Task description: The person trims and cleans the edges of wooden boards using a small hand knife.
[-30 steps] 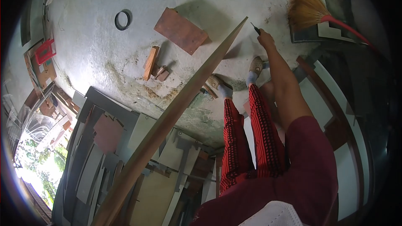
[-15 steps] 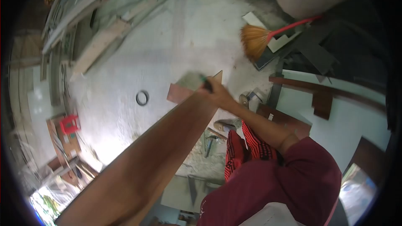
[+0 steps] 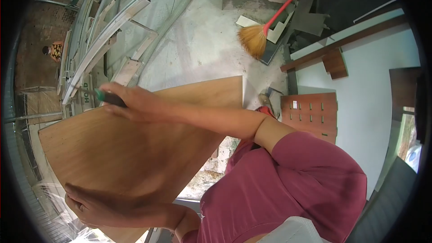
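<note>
A wide brown wooden board [image 3: 135, 153] slants across the space in front of me, its broad face turned up. My right hand [image 3: 139, 103] is closed around the dark handle of a screwdriver [image 3: 112, 99] with a green end, over the board's far side. The thin shaft points left, slightly blurred. At the board's lower left edge, my left hand [image 3: 87, 207] grips it with bent fingers; part of that hand is in shadow.
Long metal and wood lengths [image 3: 101, 38] are stacked at the upper left, beside a ribbed hose [image 3: 173, 15]. A red-handled broom [image 3: 253, 40] lies at upper right. Right of me are a brown panel with green marks [image 3: 310, 112] and a pale sheet [image 3: 364, 103]. A person [image 3: 56, 51] is far left.
The board has turned so its broad face shows and hides more of the floor. My right hand has moved left with the screwdriver, and my left hand has come into view.
</note>
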{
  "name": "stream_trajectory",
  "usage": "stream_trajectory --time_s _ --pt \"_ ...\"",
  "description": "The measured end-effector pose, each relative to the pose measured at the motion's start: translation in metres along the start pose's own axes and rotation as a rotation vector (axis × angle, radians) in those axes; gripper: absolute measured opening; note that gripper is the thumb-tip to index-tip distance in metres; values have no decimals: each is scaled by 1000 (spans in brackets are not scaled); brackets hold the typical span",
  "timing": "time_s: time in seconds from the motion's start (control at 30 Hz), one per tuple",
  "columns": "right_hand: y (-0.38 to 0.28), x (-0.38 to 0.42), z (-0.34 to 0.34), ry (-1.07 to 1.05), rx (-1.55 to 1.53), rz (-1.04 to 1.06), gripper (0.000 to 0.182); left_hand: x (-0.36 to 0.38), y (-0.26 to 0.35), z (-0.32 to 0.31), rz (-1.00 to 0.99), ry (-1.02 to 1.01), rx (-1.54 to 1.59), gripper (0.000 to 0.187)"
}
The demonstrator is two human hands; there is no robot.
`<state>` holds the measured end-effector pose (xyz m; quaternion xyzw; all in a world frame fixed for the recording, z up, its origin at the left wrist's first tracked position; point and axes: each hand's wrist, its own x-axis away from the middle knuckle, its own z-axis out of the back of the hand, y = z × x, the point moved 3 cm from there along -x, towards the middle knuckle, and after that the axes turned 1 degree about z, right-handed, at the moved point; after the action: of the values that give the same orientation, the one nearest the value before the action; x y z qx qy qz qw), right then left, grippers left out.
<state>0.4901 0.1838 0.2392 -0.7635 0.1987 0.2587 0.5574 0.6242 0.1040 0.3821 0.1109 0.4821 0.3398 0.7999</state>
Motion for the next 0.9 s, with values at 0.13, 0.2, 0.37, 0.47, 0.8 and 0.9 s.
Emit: stream_trajectory --time_s 0.13,0.2,0.37,0.47,0.8,0.9 --pt "-25 16 -1 -208 34 -176 33 -37 -70 21 -356 182 -55 45" --pt "-33 30 -14 -169 -6 -105 32 -53 -104 34 -396 262 45 46" --pt "-46 57 -43 -192 121 -134 31 -59 -163 58 -325 233 242 47" --pt "-55 71 -54 -223 114 -113 29 -45 -184 60 -254 178 362 48" --pt "-75 81 -40 -125 120 -66 27 -8 -187 26 -70 9 686 52" --pt "-81 72 -8 -163 132 -145 27 4 -178 14 -34 -60 779 53"
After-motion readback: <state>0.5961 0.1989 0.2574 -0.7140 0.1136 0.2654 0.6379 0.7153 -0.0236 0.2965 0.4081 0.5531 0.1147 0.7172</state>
